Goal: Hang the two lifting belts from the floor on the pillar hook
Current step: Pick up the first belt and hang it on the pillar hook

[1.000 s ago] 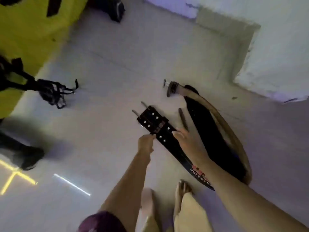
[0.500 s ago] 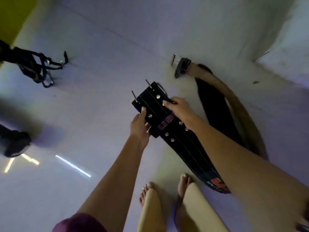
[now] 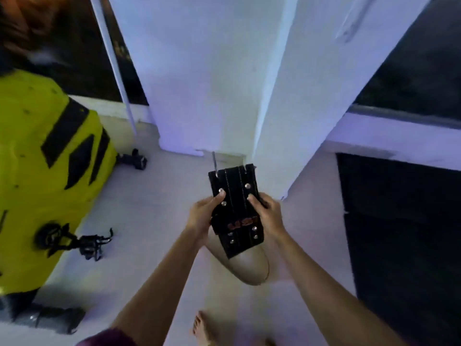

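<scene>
Now belt (image 3: 234,208) off floor, in both hands (image 3: 199,217).

A gym corner: studded black lifting belt (image 3: 234,208), cable-machine strap handles (image 3: 87,243) on pale floor (image 3: 154,196), white pillar (image 3: 212,71).

Hidden and cut off from where I watch

I see only the buckle end of the black lifting belt (image 3: 234,208); its lower length drops behind my raised knee (image 3: 245,268). My left hand (image 3: 200,217) and right hand (image 3: 268,216) cover its edges. The pillar (image 3: 212,78) runs off the top edge, the yellow machine (image 3: 37,171) off the left; its lettering blurs.
</scene>
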`<state>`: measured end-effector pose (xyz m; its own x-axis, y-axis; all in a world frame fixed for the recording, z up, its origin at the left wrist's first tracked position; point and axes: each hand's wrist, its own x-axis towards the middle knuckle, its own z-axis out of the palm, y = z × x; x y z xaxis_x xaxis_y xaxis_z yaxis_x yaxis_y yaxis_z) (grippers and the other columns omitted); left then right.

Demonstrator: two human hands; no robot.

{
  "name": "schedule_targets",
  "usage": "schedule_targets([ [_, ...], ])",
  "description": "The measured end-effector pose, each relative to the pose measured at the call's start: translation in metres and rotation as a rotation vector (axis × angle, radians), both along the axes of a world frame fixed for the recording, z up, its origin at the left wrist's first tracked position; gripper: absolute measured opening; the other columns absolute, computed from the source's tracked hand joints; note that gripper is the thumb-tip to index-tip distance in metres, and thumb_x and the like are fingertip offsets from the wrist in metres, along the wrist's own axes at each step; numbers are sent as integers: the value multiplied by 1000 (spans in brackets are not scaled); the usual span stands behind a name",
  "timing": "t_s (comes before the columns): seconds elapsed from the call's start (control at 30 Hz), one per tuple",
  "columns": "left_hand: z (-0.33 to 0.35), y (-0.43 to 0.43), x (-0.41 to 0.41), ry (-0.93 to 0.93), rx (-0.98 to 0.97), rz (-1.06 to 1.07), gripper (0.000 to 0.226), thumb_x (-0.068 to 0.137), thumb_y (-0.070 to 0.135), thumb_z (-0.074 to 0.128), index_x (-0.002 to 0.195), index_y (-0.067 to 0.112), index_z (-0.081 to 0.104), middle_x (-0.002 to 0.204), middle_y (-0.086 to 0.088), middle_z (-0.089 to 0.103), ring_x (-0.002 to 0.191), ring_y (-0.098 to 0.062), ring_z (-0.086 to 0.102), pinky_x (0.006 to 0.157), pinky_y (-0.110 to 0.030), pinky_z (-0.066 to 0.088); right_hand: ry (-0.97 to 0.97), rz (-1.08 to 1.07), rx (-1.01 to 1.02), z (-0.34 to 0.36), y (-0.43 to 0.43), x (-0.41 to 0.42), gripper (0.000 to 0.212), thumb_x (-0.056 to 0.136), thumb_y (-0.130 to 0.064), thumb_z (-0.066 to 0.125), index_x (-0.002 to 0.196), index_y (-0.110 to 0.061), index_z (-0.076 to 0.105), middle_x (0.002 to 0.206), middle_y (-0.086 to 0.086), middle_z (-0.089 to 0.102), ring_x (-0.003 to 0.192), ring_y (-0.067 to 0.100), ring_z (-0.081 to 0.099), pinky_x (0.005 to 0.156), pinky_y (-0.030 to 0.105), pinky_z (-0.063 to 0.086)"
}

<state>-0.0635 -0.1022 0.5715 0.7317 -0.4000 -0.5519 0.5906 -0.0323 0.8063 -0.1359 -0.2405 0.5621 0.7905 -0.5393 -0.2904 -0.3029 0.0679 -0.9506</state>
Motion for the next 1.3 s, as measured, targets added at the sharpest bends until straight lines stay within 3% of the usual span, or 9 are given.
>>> schedule_targets([
  [0.17, 95, -50, -31, -273, 4, -155, 25, 86, 29, 63, 91, 7, 73, 83, -7, 70, 72, -17, 64, 56, -17, 52, -206, -130, 120, 73, -31, -55, 24, 90, -16, 57, 93, 8, 59, 84, 14, 61, 72, 17, 60, 61, 20, 49],
  [0.3, 146, -80, -60, -384, -56, -92, 19, 84, 19, 66, 85, 1, 72, 76, -11, 71, 68, -22, 65, 62, -23, 56, -320, -123, 58, 118, -60, -83, 29, 88, -20, 59, 93, 8, 60, 86, 15, 62, 81, 22, 60, 75, 37, 49],
  [0.53, 240, -116, -97, -545, -239, -47, 16, 87, 16, 63, 79, 4, 70, 63, -2, 72, 55, -13, 67, 51, -19, 53, -506, -67, 69, 220, -100, -112, 20, 88, -20, 59, 96, -3, 66, 85, 6, 68, 72, 9, 66, 62, 15, 53],
  [0.7, 308, -144, -116, -601, -373, -85, 24, 87, 18, 64, 93, -5, 70, 65, -4, 72, 58, -16, 70, 50, -21, 52, -603, -10, 44, 290, -129, -123, 24, 88, -26, 59, 103, -10, 68, 94, 6, 73, 83, 15, 71, 70, 22, 55],
  [0.8, 345, -159, -120, -641, -409, -142, 23, 88, 21, 62, 95, 0, 68, 71, -3, 71, 57, -13, 67, 48, -18, 50, -664, -120, 10, 325, -144, -126, 18, 85, -27, 63, 89, -14, 73, 85, 5, 75, 81, 21, 71, 76, 33, 55],
  [0.93, 358, -174, -122, -663, -547, -291, 34, 92, 44, 47, 102, 23, 71, 105, 2, 73, 96, -14, 68, 79, -28, 54, -731, -233, -53, 363, -160, -133, 15, 85, -22, 64, 74, -17, 73, 76, -1, 73, 82, 22, 67, 82, 38, 52],
  [1.0, 340, -178, -125, -722, -644, -384, 32, 92, 38, 50, 115, 22, 65, 116, -1, 69, 107, -15, 65, 88, -31, 52, -754, -264, -58, 374, -165, -139, 11, 85, -22, 63, 77, -18, 71, 81, 1, 71, 86, 25, 66, 85, 39, 52],
  [1.13, 342, -184, -116, -904, -496, -470, 39, 80, 3, 69, 116, 14, 64, 106, -9, 70, 98, -22, 68, 80, -29, 55, -763, -345, -44, 380, -172, -145, 8, 86, -23, 62, 85, -19, 69, 93, 5, 70, 86, 22, 66, 77, 32, 53],
  [1.3, 341, -208, -114, -904, -475, -379, 14, 82, 13, 69, 96, 11, 70, 90, -6, 74, 85, -19, 70, 76, -28, 57, -748, -404, 36, 403, -173, -143, 16, 84, -37, 61, 89, -23, 66, 104, 7, 69, 94, 27, 66, 50, 21, 48],
])
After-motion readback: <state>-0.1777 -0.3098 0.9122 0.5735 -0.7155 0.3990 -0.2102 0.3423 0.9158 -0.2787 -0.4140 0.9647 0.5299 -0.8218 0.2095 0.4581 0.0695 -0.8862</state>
